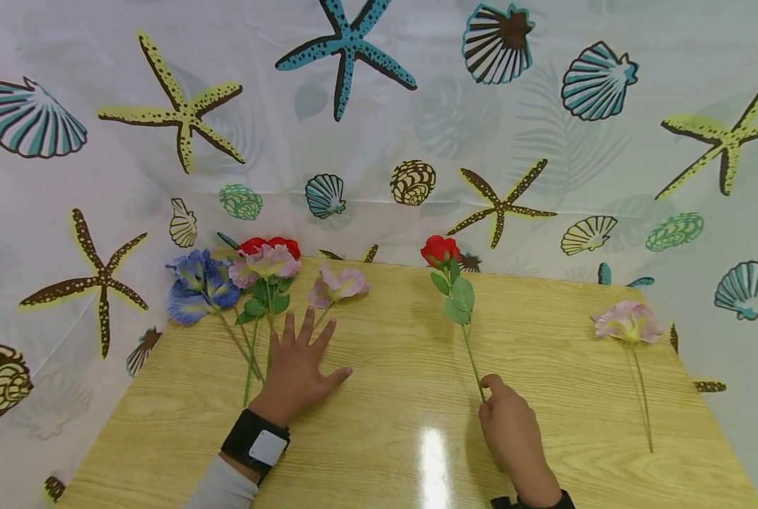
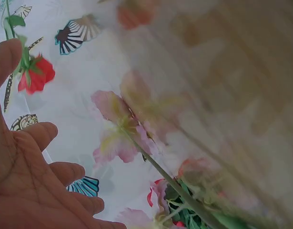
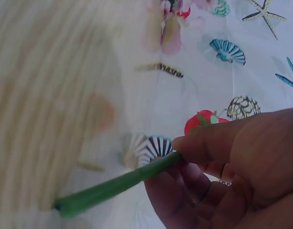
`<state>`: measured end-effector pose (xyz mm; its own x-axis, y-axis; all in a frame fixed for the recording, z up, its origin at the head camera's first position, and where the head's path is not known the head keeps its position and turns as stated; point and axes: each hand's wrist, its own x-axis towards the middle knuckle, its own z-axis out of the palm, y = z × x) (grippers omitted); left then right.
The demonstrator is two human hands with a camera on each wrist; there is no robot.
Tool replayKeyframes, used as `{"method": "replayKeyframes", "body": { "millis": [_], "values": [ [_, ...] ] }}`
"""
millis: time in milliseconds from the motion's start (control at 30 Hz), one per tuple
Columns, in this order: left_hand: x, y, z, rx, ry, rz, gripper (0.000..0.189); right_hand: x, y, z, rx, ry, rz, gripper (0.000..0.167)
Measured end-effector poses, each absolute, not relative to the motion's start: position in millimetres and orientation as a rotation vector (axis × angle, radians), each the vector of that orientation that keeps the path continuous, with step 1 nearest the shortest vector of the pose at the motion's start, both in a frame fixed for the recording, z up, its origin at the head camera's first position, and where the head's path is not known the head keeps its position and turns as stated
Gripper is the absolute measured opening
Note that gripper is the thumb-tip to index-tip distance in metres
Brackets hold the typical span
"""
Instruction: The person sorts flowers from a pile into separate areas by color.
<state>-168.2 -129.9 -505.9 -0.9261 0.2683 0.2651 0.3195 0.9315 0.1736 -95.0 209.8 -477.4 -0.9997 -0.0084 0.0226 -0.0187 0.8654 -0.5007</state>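
Note:
My right hand (image 1: 512, 428) pinches the green stem of a red rose (image 1: 441, 251) between thumb and fingers. The rose head points toward the back of the table. In the right wrist view the cut end of the stem (image 3: 117, 186) sticks out past the fingers. My left hand (image 1: 298, 371), palm down and fingers spread, overlaps flower stems at the left. Beyond its fingertips lie a blue flower (image 1: 203, 286), a pink flower (image 1: 271, 263) in front of red roses (image 1: 286, 246), and another pink flower (image 1: 339, 285), whose lower stem the hand hides.
A single pink flower (image 1: 628, 323) with a thin stem lies at the right side of the wooden table (image 1: 379, 403). White cloth (image 1: 379, 141) printed with starfish and shells hangs behind the table and along its sides.

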Motion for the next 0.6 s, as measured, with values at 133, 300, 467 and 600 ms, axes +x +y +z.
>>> {"method": "replayKeyframes", "body": {
  "millis": [133,300,467,600],
  "values": [
    [-169.3,-144.5,-507.5,-0.405,-2.881,-0.323,0.089,-92.3,229.9,-477.4,-0.045,-3.053,0.761,0.03],
    [-169.3,-165.1,-508.2,-0.345,-2.905,-0.358,0.088,-88.4,255.6,-476.2,-0.155,-3.103,0.689,0.033],
    [-168.8,-182.3,-510.6,-0.299,-2.895,-0.384,0.088,-82.4,282.3,-476.6,-0.248,-3.147,0.652,0.036],
    [-169.3,-190.9,-512.6,-0.285,-2.897,-0.398,0.088,-76.6,302.1,-475.0,-0.331,-3.192,0.648,0.038]
  ]
}}
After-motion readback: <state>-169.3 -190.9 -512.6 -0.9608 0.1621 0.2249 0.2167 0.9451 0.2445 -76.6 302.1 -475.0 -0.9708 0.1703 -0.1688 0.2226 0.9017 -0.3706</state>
